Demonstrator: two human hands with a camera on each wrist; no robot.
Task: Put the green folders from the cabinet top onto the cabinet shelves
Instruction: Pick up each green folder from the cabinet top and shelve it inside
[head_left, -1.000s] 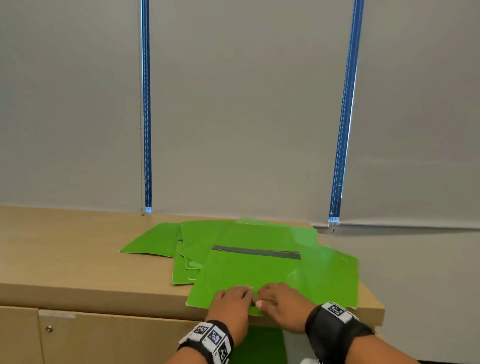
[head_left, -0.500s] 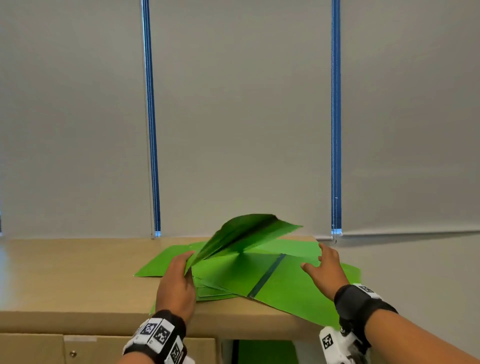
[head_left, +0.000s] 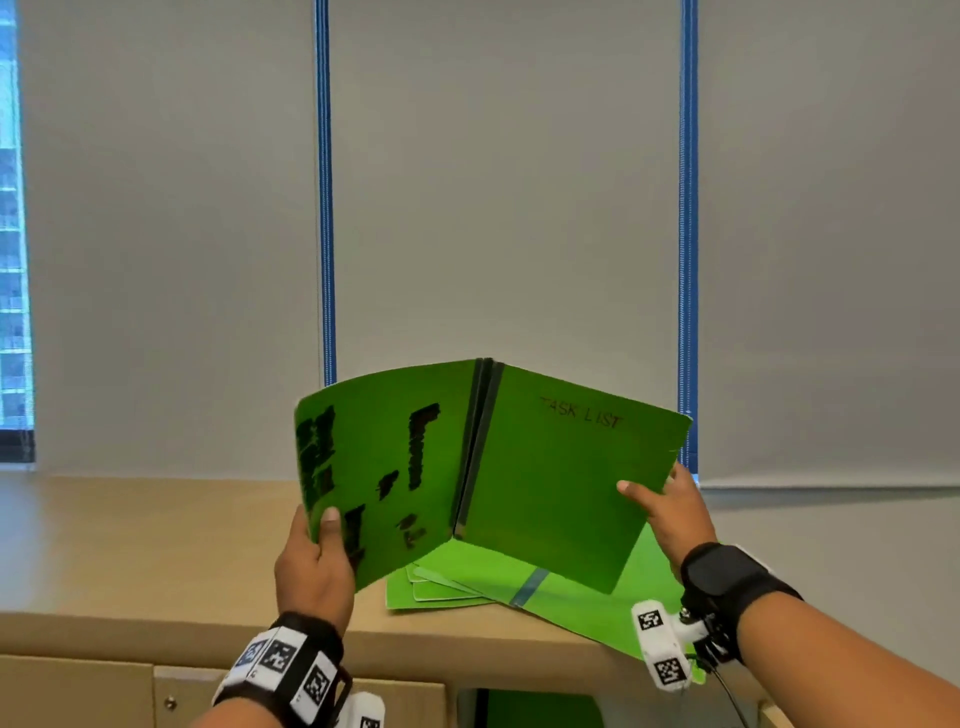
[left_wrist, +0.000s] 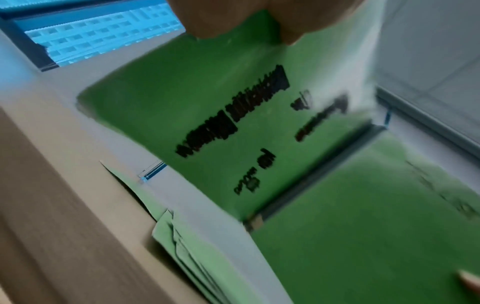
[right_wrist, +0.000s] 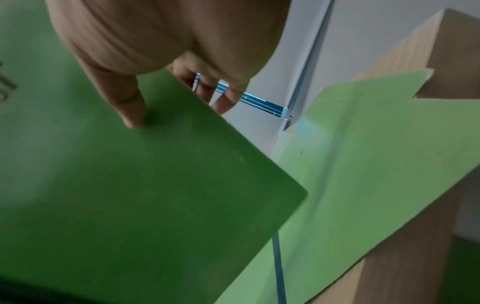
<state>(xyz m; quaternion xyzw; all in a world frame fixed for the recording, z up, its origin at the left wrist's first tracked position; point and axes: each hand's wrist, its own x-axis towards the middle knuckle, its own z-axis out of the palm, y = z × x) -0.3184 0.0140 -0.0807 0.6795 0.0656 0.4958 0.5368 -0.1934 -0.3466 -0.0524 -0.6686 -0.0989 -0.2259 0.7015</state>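
An open green folder is held up above the cabinet top, spread like a book with its dark spine upward. "TASK LIST" is written on its right cover; black scribbles mark the left cover. My left hand pinches the left cover's lower edge, thumb in front. My right hand grips the right cover's edge, thumb on the front and fingers behind. Several more green folders lie stacked flat on the cabinet top below it, one overhanging the front edge.
Grey roller blinds with blue pull chains hang behind the cabinet. Closed cabinet doors lie at the lower left. An open compartment shows green below the stack. A window is at the far left.
Both hands have lifted the top folder off the stack and raised it upright, spread open facing me. Earlier the left hand was only peeling its cover up while the right rested on the stack.
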